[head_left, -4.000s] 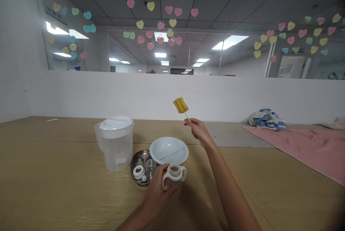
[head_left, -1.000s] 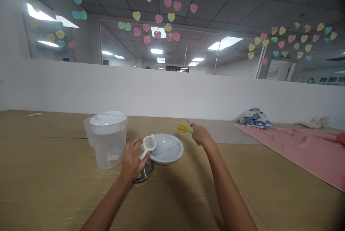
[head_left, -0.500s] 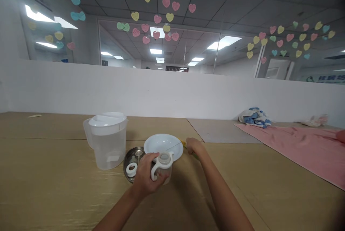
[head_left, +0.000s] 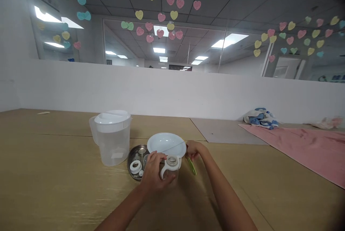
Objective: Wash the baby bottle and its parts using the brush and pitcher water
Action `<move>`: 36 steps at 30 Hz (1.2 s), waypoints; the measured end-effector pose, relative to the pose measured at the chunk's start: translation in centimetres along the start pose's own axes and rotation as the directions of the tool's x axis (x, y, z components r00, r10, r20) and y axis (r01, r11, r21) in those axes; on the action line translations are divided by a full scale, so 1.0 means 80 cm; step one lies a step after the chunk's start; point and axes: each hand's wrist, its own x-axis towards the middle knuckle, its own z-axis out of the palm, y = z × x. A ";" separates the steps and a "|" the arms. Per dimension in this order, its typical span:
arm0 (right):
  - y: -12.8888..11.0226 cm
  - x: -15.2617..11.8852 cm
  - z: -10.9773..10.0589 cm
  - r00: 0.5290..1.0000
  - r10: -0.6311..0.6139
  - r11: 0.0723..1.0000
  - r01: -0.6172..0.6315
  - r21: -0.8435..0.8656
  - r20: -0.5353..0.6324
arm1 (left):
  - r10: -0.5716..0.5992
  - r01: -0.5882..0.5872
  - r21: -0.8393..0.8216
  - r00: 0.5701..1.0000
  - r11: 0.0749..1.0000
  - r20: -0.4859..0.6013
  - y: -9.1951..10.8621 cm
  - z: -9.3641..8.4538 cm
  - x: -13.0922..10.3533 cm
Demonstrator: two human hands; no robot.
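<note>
My left hand (head_left: 153,173) is closed around the side of a clear baby bottle (head_left: 172,173) with a white two-handled collar. The bottle stays roughly upright in front of the white bowl (head_left: 157,140). Just off the bowl's right rim, my right hand (head_left: 193,149) is closed on a thin tool with a green handle (head_left: 192,167); the handle points down below the fingers. A thin line, like a wire or rod, crosses the bowl toward this hand. Whether it belongs to the green tool I cannot tell. Left of the bottle, a round metal dish (head_left: 129,171) holds a white ring (head_left: 135,167) and small clear parts.
A lidded, translucent pitcher (head_left: 114,141) stands at the left. Farther right are a pink cloth (head_left: 302,148) and a crumpled blue-and-white cloth (head_left: 261,118) near the wall. A thin flat piece (head_left: 43,112) lies at the back left of the brown table (head_left: 67,173).
The green handle has swung downward beneath my right hand, whose fingers now point more toward the table. My left hand has shifted slightly right with the baby bottle. The view has moved a little.
</note>
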 end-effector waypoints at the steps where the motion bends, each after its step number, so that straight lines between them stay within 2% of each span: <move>1: 0.001 0.000 0.000 1.000 -0.005 1.000 0.005 0.016 -0.005 | -0.002 0.002 0.008 1.000 1.000 0.014 0.000 0.000 0.000; 8: -0.004 0.001 -0.008 0.982 -0.056 0.996 0.067 0.059 -0.178 | 0.004 -0.008 0.046 0.996 0.999 0.091 -0.004 -0.006 0.001; 11: -0.007 0.002 -0.011 0.962 -0.067 0.995 0.085 0.055 -0.265 | -0.015 0.011 0.071 0.998 0.997 0.054 -0.017 -0.019 0.005; 14: -0.008 0.004 -0.010 0.940 -0.060 0.995 0.084 0.056 -0.337 | -0.190 0.201 0.178 0.979 0.963 -0.074 -0.039 -0.035 0.010; 17: -0.010 0.009 -0.005 0.909 -0.060 0.995 0.086 0.045 -0.412 | -0.357 0.370 0.325 0.929 0.870 -0.099 -0.063 -0.047 0.013; 20: -0.012 0.014 0.000 0.861 -0.105 0.991 0.131 0.016 -0.498 | -0.467 0.382 0.489 0.882 0.784 0.060 -0.080 -0.051 0.013; 22: -0.014 0.016 0.003 0.831 -0.132 0.988 0.155 -0.003 -0.540 | -0.518 0.341 0.554 0.832 0.760 0.199 -0.087 -0.048 0.011; 24: -0.016 0.018 0.006 0.809 -0.137 0.987 0.158 -0.014 -0.571 | -0.543 0.311 0.580 0.792 0.753 0.281 -0.090 -0.045 0.009; 30: -0.021 0.013 0.005 0.722 -0.124 0.986 0.167 -0.002 -0.680 | -0.562 0.277 0.616 0.757 0.737 0.332 -0.095 -0.041 0.004; 36: -0.040 -0.002 -0.005 0.591 -0.169 0.957 0.289 0.012 -0.789 | -0.565 0.275 0.645 0.770 0.713 0.296 -0.094 -0.043 0.003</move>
